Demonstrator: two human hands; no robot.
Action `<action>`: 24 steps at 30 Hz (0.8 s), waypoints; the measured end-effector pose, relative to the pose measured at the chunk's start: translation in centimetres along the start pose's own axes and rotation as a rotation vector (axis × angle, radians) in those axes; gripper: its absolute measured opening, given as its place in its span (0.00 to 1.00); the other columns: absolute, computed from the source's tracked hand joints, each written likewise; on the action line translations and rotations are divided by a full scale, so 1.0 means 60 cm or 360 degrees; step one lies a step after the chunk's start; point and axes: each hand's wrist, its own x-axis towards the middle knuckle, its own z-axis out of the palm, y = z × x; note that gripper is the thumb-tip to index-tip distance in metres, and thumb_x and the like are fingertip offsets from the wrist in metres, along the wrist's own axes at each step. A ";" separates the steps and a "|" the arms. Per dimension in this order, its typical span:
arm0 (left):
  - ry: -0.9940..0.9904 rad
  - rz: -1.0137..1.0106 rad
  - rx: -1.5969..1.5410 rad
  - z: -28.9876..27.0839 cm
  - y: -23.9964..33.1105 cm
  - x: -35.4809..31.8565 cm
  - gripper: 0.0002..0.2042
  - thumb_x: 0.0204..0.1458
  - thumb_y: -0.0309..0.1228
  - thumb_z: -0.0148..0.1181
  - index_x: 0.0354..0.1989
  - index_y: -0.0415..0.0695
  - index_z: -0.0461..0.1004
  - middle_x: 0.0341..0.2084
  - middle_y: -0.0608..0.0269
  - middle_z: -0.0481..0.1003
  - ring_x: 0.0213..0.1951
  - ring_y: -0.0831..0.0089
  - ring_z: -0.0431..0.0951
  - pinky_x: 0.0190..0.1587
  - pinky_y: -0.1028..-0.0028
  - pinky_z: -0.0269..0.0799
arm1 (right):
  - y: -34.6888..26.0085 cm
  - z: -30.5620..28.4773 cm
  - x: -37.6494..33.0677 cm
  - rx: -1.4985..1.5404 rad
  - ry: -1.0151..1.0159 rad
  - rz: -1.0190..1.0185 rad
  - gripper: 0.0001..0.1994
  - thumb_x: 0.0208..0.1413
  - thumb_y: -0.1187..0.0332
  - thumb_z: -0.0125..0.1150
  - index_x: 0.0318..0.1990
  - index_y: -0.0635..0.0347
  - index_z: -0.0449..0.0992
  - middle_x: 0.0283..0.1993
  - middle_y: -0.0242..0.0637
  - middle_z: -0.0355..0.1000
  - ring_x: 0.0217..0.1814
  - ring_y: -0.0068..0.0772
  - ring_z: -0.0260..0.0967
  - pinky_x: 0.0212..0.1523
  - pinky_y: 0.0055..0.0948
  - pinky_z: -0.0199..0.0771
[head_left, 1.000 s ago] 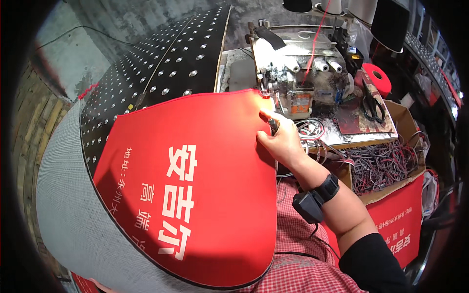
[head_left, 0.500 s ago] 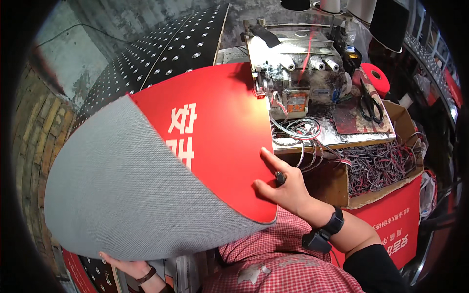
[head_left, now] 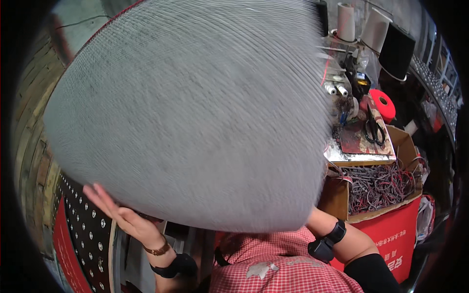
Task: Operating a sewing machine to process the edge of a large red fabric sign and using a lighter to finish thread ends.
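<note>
A large mat (head_left: 195,122) fills most of the view, raised with its grey ribbed underside facing me. Along its far left edge runs a thin dark red rim. My left hand (head_left: 124,217) is at the mat's lower left edge, its fingers stretched out along it; whether they touch it is unclear. Behind the mat's lower right corner my right forearm (head_left: 325,224) disappears, so the right hand and its fingers are hidden. The mat covers most of the sewing machine (head_left: 337,89), leaving only part of its right side showing.
Black-handled scissors (head_left: 374,131) lie on a board on the worktable, beside a red roll (head_left: 384,105). Below stands a cardboard box (head_left: 337,198) of thread trimmings (head_left: 381,188). Thread cones (head_left: 346,22) rise behind. A black studded surface (head_left: 90,229) lies at lower left.
The mat has been lifted and turned up, so its red printed face is out of sight. My right hand has gone behind it. My left hand has moved up.
</note>
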 end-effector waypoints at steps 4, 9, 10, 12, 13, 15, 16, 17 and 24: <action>-0.0097 0.0388 -0.0252 -0.021 0.070 0.037 0.31 0.58 0.50 0.30 0.62 0.37 0.50 0.64 0.48 0.42 0.65 0.53 0.41 0.64 0.57 0.36 | -0.047 -0.004 -0.028 -0.0216 -0.0542 0.0014 0.29 0.51 0.78 0.55 0.61 0.61 0.54 0.62 0.44 0.55 0.52 0.22 0.62 0.50 0.24 0.67; 0.0063 -0.0055 -0.1018 -0.036 0.072 0.026 0.33 0.57 0.52 0.35 0.62 0.37 0.49 0.63 0.50 0.46 0.64 0.59 0.47 0.63 0.62 0.40 | 0.021 0.037 -0.064 0.0211 0.0028 0.0118 0.31 0.51 0.76 0.57 0.62 0.60 0.52 0.62 0.44 0.53 0.44 0.20 0.67 0.41 0.20 0.73; 0.0041 -0.0052 -0.1047 -0.038 0.074 0.024 0.33 0.57 0.52 0.35 0.62 0.37 0.49 0.63 0.50 0.46 0.64 0.59 0.47 0.63 0.62 0.40 | 0.017 0.033 -0.070 0.0126 0.0022 0.0098 0.30 0.51 0.78 0.55 0.62 0.61 0.51 0.63 0.44 0.52 0.53 0.25 0.60 0.46 0.23 0.71; 0.0381 -0.0721 -0.1552 -0.107 0.068 0.021 0.32 0.57 0.52 0.36 0.61 0.37 0.51 0.62 0.51 0.49 0.63 0.61 0.50 0.62 0.62 0.45 | 0.016 0.038 -0.083 0.0068 -0.0023 0.0093 0.30 0.51 0.80 0.53 0.62 0.62 0.51 0.64 0.44 0.51 0.62 0.31 0.53 0.51 0.26 0.68; 0.0550 -0.1077 -0.1793 -0.137 0.052 0.014 0.32 0.56 0.51 0.37 0.61 0.38 0.52 0.61 0.52 0.51 0.62 0.62 0.52 0.62 0.62 0.47 | 0.020 0.040 -0.083 0.0040 -0.0003 0.0021 0.30 0.51 0.77 0.55 0.62 0.61 0.53 0.62 0.43 0.54 0.53 0.26 0.60 0.45 0.22 0.70; 0.0157 -0.1233 -0.2241 -0.190 -0.027 -0.010 0.28 0.56 0.48 0.40 0.59 0.38 0.55 0.58 0.54 0.57 0.58 0.64 0.59 0.59 0.63 0.54 | 0.030 0.033 -0.077 0.0024 0.0065 -0.0025 0.30 0.50 0.75 0.58 0.62 0.60 0.54 0.60 0.43 0.58 0.44 0.21 0.67 0.40 0.19 0.72; -0.0397 -0.1000 -0.2415 -0.221 -0.090 -0.022 0.26 0.56 0.45 0.41 0.57 0.39 0.58 0.55 0.55 0.62 0.56 0.65 0.63 0.57 0.63 0.59 | 0.039 0.024 -0.068 -0.0102 0.0117 -0.0146 0.30 0.49 0.75 0.59 0.61 0.60 0.55 0.58 0.43 0.61 0.45 0.22 0.68 0.40 0.19 0.71; -0.0410 -0.1021 -0.2406 -0.239 -0.128 -0.028 0.26 0.56 0.45 0.41 0.57 0.39 0.58 0.55 0.55 0.62 0.56 0.65 0.63 0.57 0.63 0.59 | 0.043 0.021 -0.059 -0.0237 0.0146 -0.0272 0.30 0.48 0.74 0.60 0.60 0.61 0.56 0.55 0.43 0.64 0.45 0.23 0.68 0.40 0.19 0.71; -0.0208 -0.2369 -0.1800 -0.186 -0.252 -0.122 0.21 0.50 0.22 0.45 0.55 0.39 0.59 0.50 0.53 0.67 0.49 0.58 0.70 0.52 0.58 0.66 | 0.040 0.012 -0.024 -0.0401 0.0230 -0.0284 0.32 0.44 0.70 0.64 0.59 0.60 0.59 0.53 0.46 0.67 0.48 0.23 0.67 0.43 0.21 0.70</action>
